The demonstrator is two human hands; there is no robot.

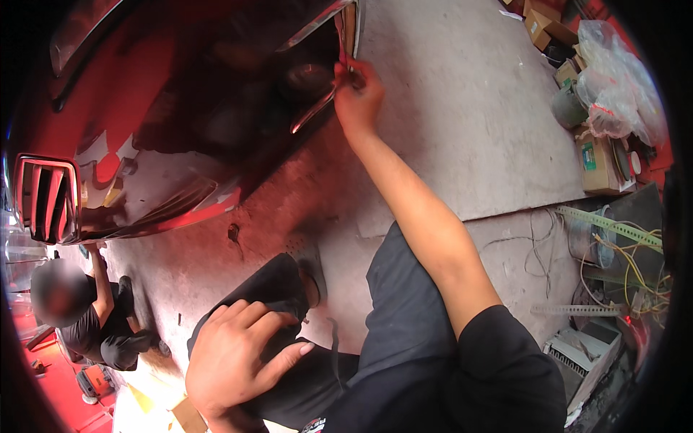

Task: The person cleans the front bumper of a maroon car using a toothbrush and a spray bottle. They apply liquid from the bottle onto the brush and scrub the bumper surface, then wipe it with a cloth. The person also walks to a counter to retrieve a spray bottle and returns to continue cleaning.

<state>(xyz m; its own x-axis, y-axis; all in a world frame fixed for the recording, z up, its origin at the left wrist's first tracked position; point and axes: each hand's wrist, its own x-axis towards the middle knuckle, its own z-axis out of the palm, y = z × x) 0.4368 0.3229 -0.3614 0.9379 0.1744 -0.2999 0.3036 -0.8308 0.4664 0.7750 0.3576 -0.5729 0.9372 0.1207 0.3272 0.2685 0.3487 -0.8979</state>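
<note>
A glossy dark car body [209,137] with red reflections fills the upper left. My right hand [359,97] reaches up to its far right edge, fingers curled closed at a gap between two bright trim strips. The lower strip [315,113] runs just left of and below that hand, while the upper strip [317,26] lies beyond it. Whatever the fingers pinch is too small and blurred to make out. My left hand [242,353] rests over my bent left knee, empty, with its fingers laid out and its thumb apart.
At left, another person [94,317] crouches beside the car's slatted vent [47,198], an arm raised beneath it. An orange-black power tool [94,382] lies on red flooring. Cardboard boxes [605,164], plastic sheeting [621,79], loose wires [632,270] and a grey metal unit [585,353] line the right side.
</note>
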